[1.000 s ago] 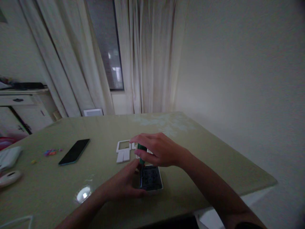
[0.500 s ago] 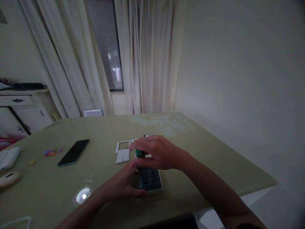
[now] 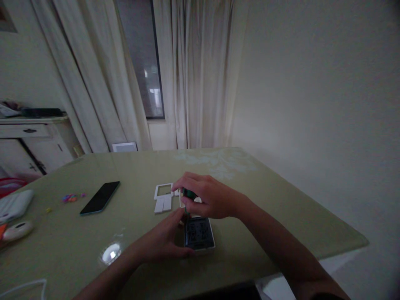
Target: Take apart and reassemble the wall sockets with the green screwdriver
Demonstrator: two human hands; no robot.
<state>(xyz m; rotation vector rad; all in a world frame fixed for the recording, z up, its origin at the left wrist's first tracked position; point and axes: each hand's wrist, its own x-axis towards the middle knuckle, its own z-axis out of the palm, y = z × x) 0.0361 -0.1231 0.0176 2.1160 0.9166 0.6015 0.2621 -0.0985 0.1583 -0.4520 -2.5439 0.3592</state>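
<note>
Casing [image 3: 205,251] lies at six o'clock in view. Left hand [image 3: 170,241] grasps its nine-o'clock side; right hand [image 3: 214,196] clasps a green tool [image 3: 189,193] at its eleven-o'clock corner, tip not visible. Risk: slack left grip could let the casing twist and the tool skid, perhaps into that hand. Casing holds a dark insert [image 3: 198,234], seated within the pale rim.

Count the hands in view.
2: the left hand is at the left side of the white-rimmed box; the right hand holds the green handle.
</note>
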